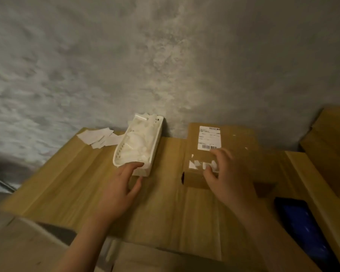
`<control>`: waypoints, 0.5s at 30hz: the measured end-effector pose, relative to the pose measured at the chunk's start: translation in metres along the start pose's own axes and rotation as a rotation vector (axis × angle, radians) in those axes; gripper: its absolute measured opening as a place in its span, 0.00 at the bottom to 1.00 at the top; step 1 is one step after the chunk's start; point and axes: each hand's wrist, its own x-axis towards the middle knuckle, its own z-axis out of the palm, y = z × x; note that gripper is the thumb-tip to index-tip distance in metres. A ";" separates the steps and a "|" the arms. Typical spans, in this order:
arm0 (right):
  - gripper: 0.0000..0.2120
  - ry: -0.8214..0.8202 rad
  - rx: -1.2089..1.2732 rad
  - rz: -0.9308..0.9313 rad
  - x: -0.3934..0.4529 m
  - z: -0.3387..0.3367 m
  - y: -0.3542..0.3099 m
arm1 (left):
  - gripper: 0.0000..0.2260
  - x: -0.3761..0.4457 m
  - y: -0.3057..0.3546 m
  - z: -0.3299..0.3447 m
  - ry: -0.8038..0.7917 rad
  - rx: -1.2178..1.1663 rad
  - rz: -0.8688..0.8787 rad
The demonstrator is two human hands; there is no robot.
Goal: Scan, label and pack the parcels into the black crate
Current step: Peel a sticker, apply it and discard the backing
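- The right hand (227, 174), fingers loosely spread, pressed the brown cardboard parcel (214, 154).
- The left hand (118, 185), open, touched the white plastic basket (157, 142).
- The white label (209, 137) probably needed flat, firm smoothing.

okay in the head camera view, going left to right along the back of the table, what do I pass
Loose white paper slips → white plastic basket, with the left hand touching its near end → cardboard box bearing a shipping label, with the right hand on top of it → blue item at the lower right.
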 end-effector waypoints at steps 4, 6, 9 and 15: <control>0.20 -0.052 0.000 -0.107 0.034 0.034 -0.050 | 0.12 0.017 -0.048 -0.040 0.078 0.066 -0.103; 0.19 -0.090 0.016 -0.117 0.048 0.053 -0.073 | 0.10 0.029 -0.078 -0.057 0.102 0.079 -0.157; 0.19 -0.138 0.023 -0.115 0.065 0.081 -0.100 | 0.08 0.053 -0.124 -0.073 0.088 0.072 -0.223; 0.17 -0.128 0.071 -0.092 0.085 0.119 -0.129 | 0.13 0.116 -0.181 -0.067 -0.092 0.189 -0.237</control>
